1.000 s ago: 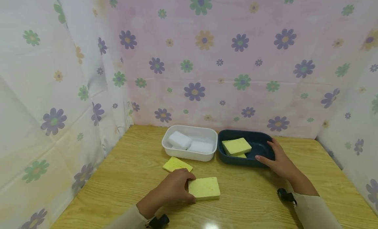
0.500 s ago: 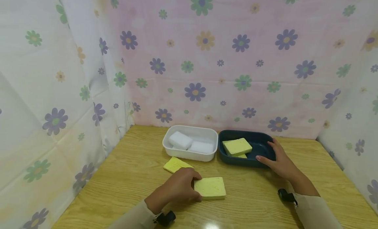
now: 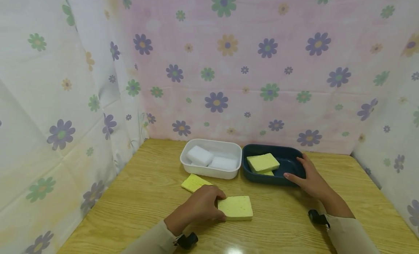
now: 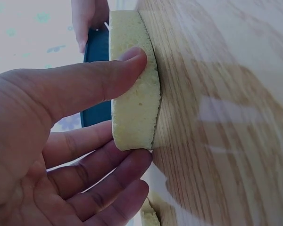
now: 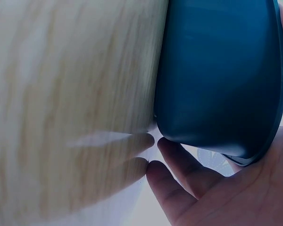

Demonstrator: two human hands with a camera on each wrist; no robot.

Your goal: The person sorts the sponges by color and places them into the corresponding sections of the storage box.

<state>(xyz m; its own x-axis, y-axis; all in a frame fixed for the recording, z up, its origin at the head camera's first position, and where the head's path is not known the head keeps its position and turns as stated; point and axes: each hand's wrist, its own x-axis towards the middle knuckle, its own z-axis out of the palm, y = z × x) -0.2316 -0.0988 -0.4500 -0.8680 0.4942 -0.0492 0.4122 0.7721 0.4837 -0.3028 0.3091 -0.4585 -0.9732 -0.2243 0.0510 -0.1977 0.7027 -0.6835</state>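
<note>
A thick pale-yellow sponge (image 3: 235, 208) lies on the table, and my left hand (image 3: 204, 205) grips its left end. In the left wrist view the thumb (image 4: 127, 68) lies against the sponge's long side, with the other fingers around its end. A flatter, brighter yellow sponge (image 3: 194, 182) lies just behind that hand, partly hidden. At the right, my right hand (image 3: 312, 181) holds the right end of a dark blue container (image 3: 271, 179), thumb at the front rim and fingers at the far corner. Inside the container, a pale-yellow sponge (image 3: 263, 163) rests tilted on another yellow piece (image 3: 269, 173).
A white container (image 3: 209, 171) stands left of the blue one, side by side. It holds several white sponge blocks (image 3: 200, 155). All stand on a wood-grain table (image 3: 278, 225), with flower-patterned cloth (image 3: 245, 79) hanging behind and at both sides.
My left hand has slid the pale-yellow sponge to the right along the table, mostly in the first half second. My right hand and both containers have stayed put.
</note>
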